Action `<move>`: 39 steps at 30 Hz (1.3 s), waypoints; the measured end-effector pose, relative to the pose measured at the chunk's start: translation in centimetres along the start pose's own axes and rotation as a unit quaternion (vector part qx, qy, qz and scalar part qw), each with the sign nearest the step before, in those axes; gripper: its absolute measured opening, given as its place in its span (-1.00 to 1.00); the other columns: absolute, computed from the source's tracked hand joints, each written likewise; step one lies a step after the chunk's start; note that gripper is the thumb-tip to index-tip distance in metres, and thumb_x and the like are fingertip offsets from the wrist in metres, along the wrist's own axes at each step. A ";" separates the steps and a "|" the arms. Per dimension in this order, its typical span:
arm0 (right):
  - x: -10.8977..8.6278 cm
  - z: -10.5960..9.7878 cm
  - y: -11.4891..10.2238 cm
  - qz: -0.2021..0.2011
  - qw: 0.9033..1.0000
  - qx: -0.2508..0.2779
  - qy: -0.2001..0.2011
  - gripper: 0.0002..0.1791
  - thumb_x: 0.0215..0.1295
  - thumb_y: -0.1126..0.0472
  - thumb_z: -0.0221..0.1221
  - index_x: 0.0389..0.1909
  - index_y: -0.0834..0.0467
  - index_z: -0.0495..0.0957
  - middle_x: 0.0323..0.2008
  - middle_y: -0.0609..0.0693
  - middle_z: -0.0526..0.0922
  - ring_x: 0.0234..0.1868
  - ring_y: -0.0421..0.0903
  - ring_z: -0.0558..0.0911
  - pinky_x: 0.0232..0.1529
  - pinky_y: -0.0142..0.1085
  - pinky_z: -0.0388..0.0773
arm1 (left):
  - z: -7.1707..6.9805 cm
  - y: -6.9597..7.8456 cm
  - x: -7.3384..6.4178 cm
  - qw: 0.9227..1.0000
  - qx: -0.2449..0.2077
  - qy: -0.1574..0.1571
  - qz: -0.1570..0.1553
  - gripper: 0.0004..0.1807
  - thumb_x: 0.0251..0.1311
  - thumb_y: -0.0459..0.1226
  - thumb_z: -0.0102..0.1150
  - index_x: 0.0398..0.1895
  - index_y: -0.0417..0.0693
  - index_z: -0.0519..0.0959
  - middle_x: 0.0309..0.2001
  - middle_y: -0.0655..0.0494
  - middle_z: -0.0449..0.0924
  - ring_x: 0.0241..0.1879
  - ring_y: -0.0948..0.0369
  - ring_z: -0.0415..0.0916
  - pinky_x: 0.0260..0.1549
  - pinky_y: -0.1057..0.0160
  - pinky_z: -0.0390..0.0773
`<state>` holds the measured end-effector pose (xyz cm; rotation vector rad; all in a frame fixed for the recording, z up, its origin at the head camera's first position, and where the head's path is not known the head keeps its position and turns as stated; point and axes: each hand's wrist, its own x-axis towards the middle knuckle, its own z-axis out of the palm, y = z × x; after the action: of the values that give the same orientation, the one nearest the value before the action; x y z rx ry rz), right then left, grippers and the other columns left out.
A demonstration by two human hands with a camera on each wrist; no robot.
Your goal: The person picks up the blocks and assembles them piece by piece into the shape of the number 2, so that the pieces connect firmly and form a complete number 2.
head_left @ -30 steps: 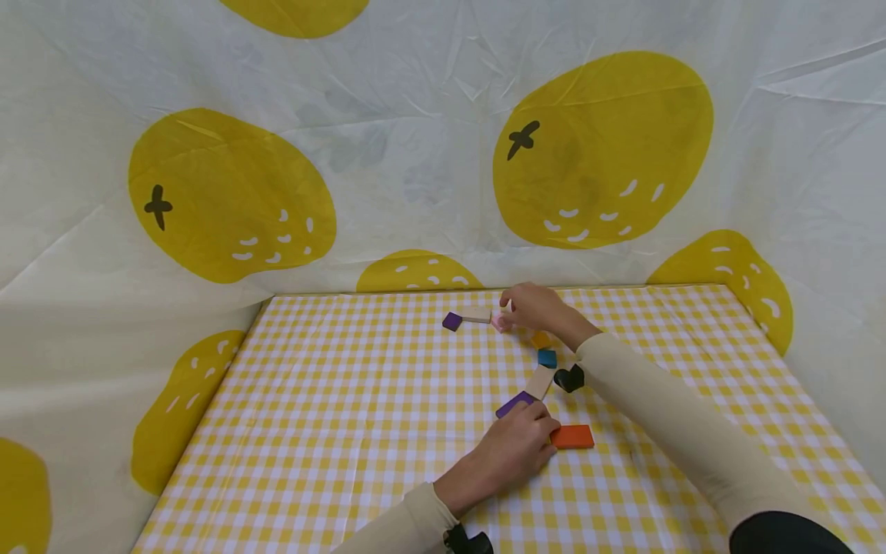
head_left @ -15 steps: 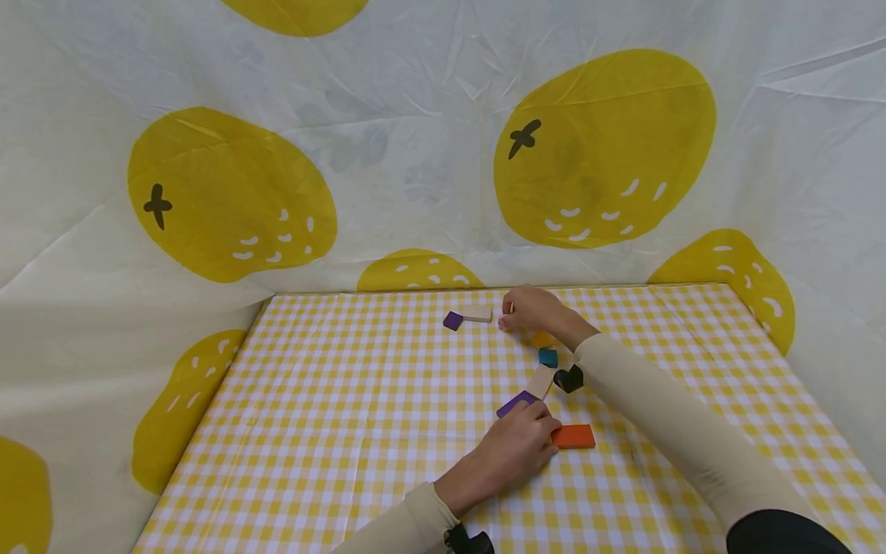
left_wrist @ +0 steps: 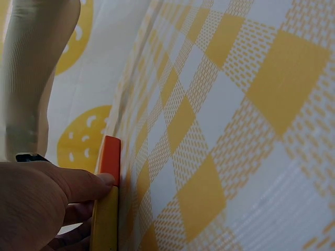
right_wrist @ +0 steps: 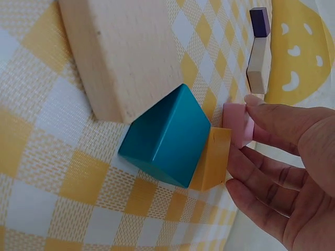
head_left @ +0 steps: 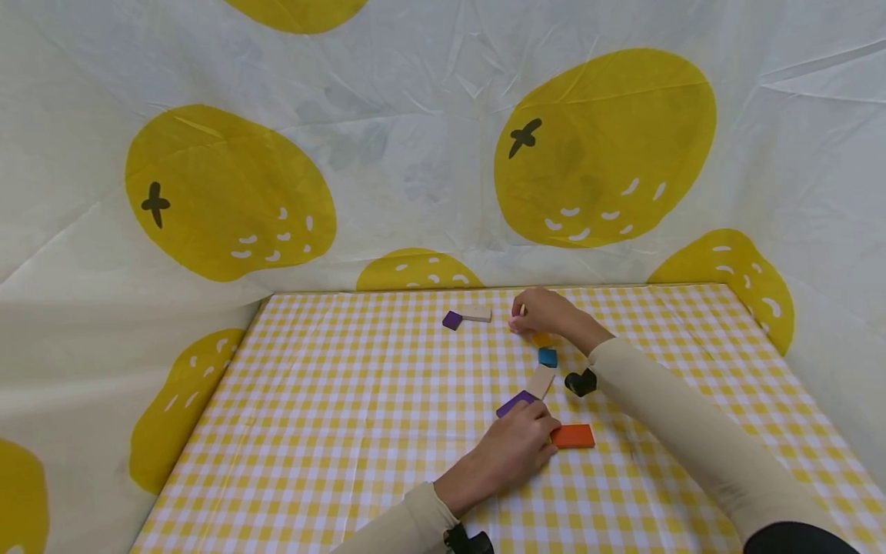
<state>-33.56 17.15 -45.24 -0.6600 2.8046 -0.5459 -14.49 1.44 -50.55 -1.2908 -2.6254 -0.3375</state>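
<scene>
shifted right, the pink block (right_wrist: 235,120) is pinched beside the amber block (right_wrist: 215,159) by the right hand (head_left: 547,312), while the near yellow block (left_wrist: 106,219) is pinched against the red block (left_wrist: 109,157), seemingly for steadiness, by the left hand (head_left: 505,442).

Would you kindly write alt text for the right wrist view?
A right hand pinches a pink block beside an orange block and a blue block. A pale wooden block sits close; another pale block and a purple block lie farther off on yellow-checked cloth.
</scene>
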 end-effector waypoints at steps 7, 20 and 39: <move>-0.7 -0.1 -0.1 0.009 1.000 0.021 -0.013 -0.82 0.41 0.11 0.27 -0.22 0.14 0.70 -0.44 -0.01 0.73 -0.52 -0.15 0.58 -0.46 -0.30 0.50 | 0.0 0.0 0.0 1.000 -0.007 0.002 -0.003 -0.77 0.33 -0.11 0.31 -0.02 0.06 0.71 -0.14 0.23 0.57 -0.16 0.36 0.50 -0.05 0.44 0.45; -1.6 -0.4 0.0 -0.003 1.000 0.008 -0.012 -0.82 0.42 0.12 0.26 -0.15 0.16 0.70 -0.26 0.06 0.71 -0.33 -0.08 0.63 -0.23 -0.15 0.59 | 0.0 0.0 0.0 1.000 -0.007 0.000 -0.005 -0.76 0.33 -0.11 0.31 -0.02 0.06 0.72 -0.14 0.24 0.57 -0.16 0.35 0.50 -0.06 0.45 0.45; -1.7 -0.3 0.9 0.006 1.000 0.002 -0.011 -0.84 0.43 0.09 0.25 -0.21 0.09 0.72 -0.25 0.03 0.71 -0.27 -0.06 0.65 -0.12 -0.07 0.61 | 0.2 0.0 0.0 1.000 0.003 0.010 0.001 -0.76 0.33 -0.11 0.31 -0.03 0.05 0.71 -0.13 0.23 0.57 -0.16 0.36 0.50 -0.06 0.45 0.44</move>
<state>-32.50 18.77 -45.17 -0.6433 2.7833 -0.5394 -14.54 1.49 -50.75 -1.2827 -2.6060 -0.3397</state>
